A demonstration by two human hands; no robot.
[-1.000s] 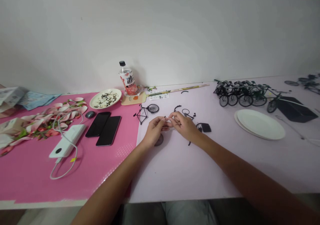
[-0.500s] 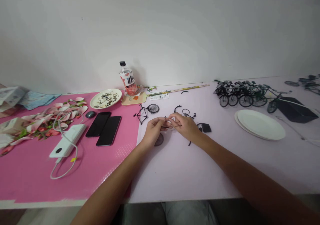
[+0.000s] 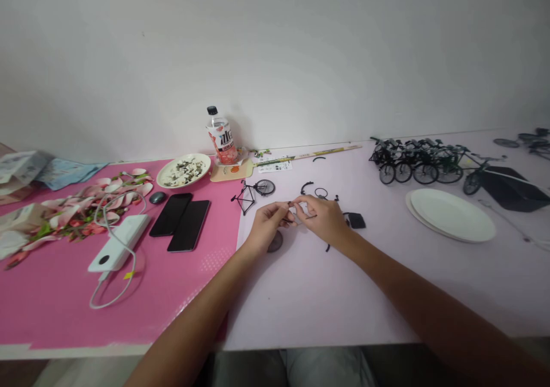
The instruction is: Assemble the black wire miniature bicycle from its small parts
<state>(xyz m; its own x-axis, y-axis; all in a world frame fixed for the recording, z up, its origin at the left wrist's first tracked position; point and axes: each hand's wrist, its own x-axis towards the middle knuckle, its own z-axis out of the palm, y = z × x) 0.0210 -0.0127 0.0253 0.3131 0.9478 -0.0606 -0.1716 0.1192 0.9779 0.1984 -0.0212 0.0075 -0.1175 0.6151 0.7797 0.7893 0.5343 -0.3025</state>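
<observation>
My left hand and my right hand meet fingertip to fingertip over the pale table. Both are closed in a pinch on a small dark part, too small to name. Beside my left wrist a loose model bicycle wheel is partly hidden. Farther back stands a black model bicycle frame with one wheel attached. Around my right hand lie a black ring-shaped part, a curved black strip and a dark basket-like piece.
Several model bicycles stand at the right, near stacked white plates and a dark box. Leftward on pink are two phones, a white power bank and artificial petals. A drink bottle stands behind.
My fingers have shifted slightly around the small dark part, which shows a little more between the fingertips. The whole view has moved a little; the other items lie as before.
</observation>
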